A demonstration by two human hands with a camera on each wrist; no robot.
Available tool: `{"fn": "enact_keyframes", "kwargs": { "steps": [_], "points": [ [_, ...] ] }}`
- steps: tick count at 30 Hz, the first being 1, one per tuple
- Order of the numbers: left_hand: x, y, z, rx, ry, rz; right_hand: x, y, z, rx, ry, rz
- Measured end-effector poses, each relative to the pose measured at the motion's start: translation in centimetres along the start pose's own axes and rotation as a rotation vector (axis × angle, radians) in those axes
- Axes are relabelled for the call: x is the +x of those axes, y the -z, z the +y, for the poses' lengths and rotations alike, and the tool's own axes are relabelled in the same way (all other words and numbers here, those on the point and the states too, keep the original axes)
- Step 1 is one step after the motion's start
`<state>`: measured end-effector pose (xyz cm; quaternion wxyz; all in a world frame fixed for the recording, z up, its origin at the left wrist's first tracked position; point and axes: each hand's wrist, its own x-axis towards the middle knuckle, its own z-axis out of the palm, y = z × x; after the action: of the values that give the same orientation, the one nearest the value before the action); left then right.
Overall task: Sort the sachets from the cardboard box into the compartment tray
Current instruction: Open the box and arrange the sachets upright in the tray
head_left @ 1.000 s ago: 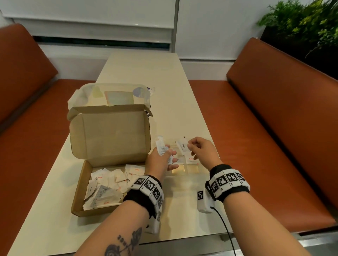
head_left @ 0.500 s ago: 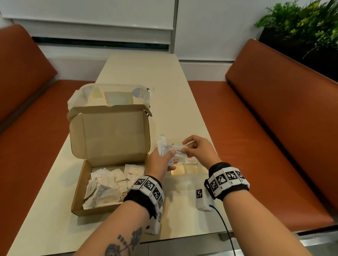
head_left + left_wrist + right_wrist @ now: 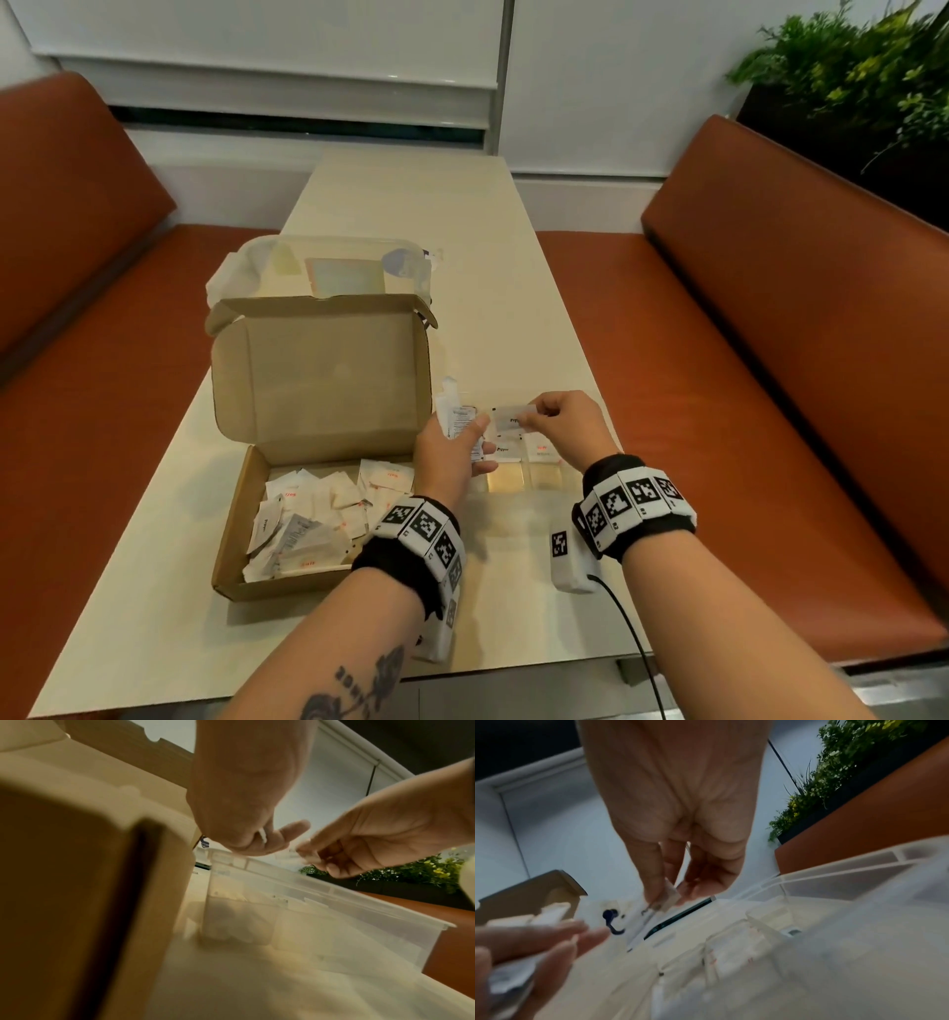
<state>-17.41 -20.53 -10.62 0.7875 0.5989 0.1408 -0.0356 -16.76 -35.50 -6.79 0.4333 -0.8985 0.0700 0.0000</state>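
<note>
Above the compartment tray, the right hand pinches one sachet while the left hand grips a small bunch. Few sachets lie sorted; most remain in the cardboard box on the surface.

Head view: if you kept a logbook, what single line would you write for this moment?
left hand: holds sachet bundle | right hand: pinches pepper sachet over compartment tray | cardboard box: open, sachets remain
</note>
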Motion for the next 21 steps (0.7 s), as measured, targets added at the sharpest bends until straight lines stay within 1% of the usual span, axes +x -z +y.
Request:
{"fn": "enact_keyframes", "kwargs": {
  "steps": [2,6,10,19,21],
  "points": [
    [0.0,0.1,0.2,-0.035,0.000,0.022,0.1,-0.4,0.4,-0.048,-0.027,0.003],
    [-0.3,0.3,0.3,-0.064,0.021,0.019,0.1,-2.1,1.5,-0.174,-0.090,-0.022],
    [-0.4,0.4,0.2,-0.065,0.026,0.010,0.2,-3.7,2.2,-0.306,-0.128,0.013],
    [-0.3,0.6,-0.1,-0.046,0.036,-0.001,0.5,-5.1,2.0,-0.513,-0.016,0.057],
    [-0.2,0.6,-0.1,-0.043,0.045,0.002,0.7,-5.3,2.0,-0.575,0.002,0.036]
  ]
}}
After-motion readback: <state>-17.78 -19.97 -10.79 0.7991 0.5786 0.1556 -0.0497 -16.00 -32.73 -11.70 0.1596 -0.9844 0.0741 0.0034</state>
